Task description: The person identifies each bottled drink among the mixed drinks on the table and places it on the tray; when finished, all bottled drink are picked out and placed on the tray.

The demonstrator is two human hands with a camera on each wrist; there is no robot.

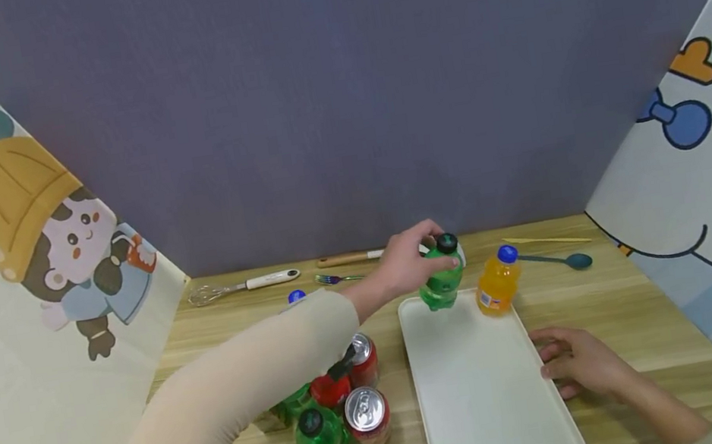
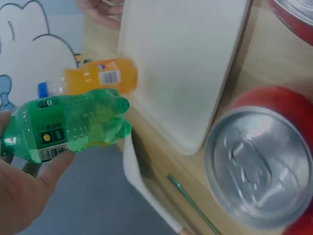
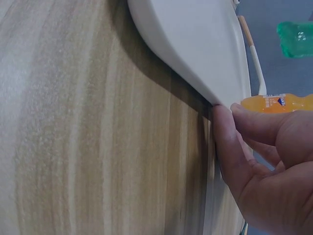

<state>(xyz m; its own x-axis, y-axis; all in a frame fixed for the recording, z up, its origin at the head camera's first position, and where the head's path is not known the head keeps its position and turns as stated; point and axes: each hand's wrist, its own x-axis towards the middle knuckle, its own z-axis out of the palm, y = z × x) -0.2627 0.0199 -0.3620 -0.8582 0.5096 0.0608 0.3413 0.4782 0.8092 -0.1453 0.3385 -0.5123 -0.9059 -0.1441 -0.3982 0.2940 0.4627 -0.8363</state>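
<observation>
My left hand (image 1: pixel 406 264) grips a green soda bottle (image 1: pixel 439 282) with a black cap, upright above the tray's far left corner. In the left wrist view, the fingers wrap the bottle (image 2: pixel 73 122) near its label. An orange soda bottle (image 1: pixel 497 285) with a blue cap stands at the far right end of the white tray (image 1: pixel 484 387). My right hand (image 1: pixel 583 363) is at the tray's right edge. The right wrist view has its thumb and forefinger pinching the tray's rim (image 3: pixel 188 81).
Left of the tray stand red cans (image 1: pixel 367 416), another green bottle (image 1: pixel 322 442) and more drinks, partly hidden under my left arm. Along the back lie a whisk (image 1: pixel 241 286), a fork (image 1: pixel 335 279), a dark spoon (image 1: pixel 558 260) and a yellow stick (image 1: pixel 545 240).
</observation>
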